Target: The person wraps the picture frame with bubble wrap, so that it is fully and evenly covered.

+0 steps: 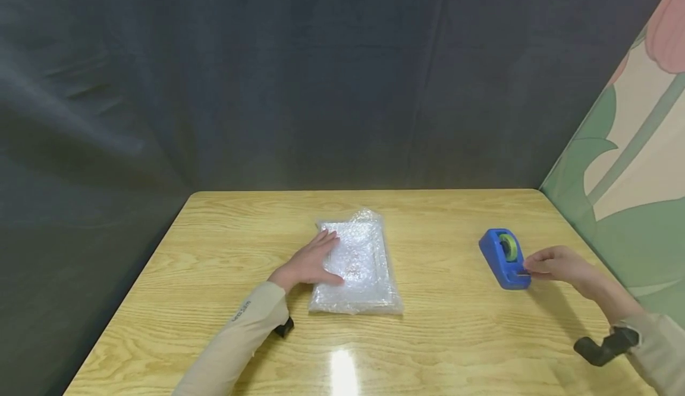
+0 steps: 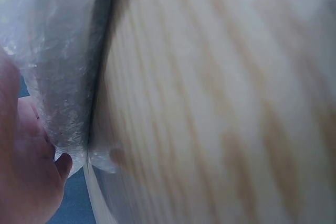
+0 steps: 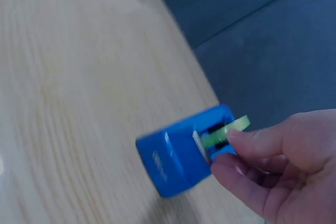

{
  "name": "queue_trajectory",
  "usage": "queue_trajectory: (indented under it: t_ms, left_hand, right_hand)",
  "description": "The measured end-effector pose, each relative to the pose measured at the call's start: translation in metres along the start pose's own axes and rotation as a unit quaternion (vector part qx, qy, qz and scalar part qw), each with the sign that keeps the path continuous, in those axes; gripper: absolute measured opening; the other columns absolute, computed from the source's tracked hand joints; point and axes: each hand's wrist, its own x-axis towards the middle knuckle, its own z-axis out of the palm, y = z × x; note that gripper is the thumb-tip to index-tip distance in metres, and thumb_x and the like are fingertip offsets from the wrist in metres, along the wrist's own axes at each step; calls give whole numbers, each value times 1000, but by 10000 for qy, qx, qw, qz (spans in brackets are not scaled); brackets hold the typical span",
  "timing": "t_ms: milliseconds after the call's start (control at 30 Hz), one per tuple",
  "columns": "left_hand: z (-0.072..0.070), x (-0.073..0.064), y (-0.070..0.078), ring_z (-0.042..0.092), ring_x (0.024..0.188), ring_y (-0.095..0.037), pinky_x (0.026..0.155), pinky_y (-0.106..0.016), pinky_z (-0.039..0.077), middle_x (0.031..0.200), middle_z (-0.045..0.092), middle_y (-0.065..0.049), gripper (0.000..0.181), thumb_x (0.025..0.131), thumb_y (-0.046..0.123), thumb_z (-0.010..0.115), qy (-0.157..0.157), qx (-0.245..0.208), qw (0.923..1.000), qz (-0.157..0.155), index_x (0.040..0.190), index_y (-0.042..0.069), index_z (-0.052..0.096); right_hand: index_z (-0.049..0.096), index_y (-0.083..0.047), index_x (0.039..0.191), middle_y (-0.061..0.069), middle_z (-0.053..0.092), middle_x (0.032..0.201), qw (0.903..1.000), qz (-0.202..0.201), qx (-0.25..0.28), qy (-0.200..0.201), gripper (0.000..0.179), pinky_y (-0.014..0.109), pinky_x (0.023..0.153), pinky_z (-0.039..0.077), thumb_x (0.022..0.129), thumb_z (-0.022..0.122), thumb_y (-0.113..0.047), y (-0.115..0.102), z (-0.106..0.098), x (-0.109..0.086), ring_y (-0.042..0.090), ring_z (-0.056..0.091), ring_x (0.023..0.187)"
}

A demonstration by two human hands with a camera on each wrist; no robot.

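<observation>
A flat rectangular item in clear bubble wrap lies on the wooden table; in the left wrist view the bubble wrap fills the upper left. My left hand rests with spread fingers on its left side. To the right stands a blue tape dispenser holding a green-looking roll of tape. At its front cutter end, my right hand pinches the tape between thumb and forefinger. In the right wrist view the thumb and forefinger sit close by the cutter of the dispenser; the tape's end is hard to make out.
The wooden table runs up to a dark curtain at the back and left. On the right hangs a flower-patterned cloth. Bare wood lies between the wrapped item and the dispenser.
</observation>
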Motion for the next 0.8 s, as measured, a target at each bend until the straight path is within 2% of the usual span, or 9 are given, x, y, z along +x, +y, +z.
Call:
queue_trajectory:
  t_ms: [133,300,533,733,800]
  left_hand:
    - [1,0,-1,-1,139,-17,111,-39,11,152,9,1,102,66,51,73,-3,26,10000,-19,145,12,21]
    - [3,1,-1,-1,139,-16,112,-38,11,152,8,2,102,67,52,72,-8,34,10000,-5,145,12,20]
    - [0,0,0,-1,139,-18,112,-39,11,152,9,-1,102,67,50,73,36,-31,10000,26,145,10,21]
    - [0,-1,-1,0,139,-19,112,-39,11,152,10,-2,101,67,50,72,37,13,10000,73,144,10,22]
    - [0,-1,-2,0,139,-20,112,-40,11,152,10,-3,101,67,51,72,39,-7,10000,89,144,9,22]
  right_hand:
    - [51,26,103,12,64,95,9997,141,177,-85,34,35,78,53,92,48,-7,0,-1,-2,5,62,80]
    - [49,25,105,8,64,93,9989,355,273,127,40,31,76,54,92,49,-13,2,3,-7,3,60,79]
    - [43,25,114,21,61,105,9981,338,475,208,46,32,80,53,95,46,-17,8,11,-20,6,63,85]
    - [37,27,119,31,54,114,9964,608,562,154,53,33,82,52,96,43,-21,14,18,-33,12,63,91]
    - [37,26,119,31,54,115,9955,649,678,158,52,32,82,52,96,44,-20,15,20,-36,10,62,90]
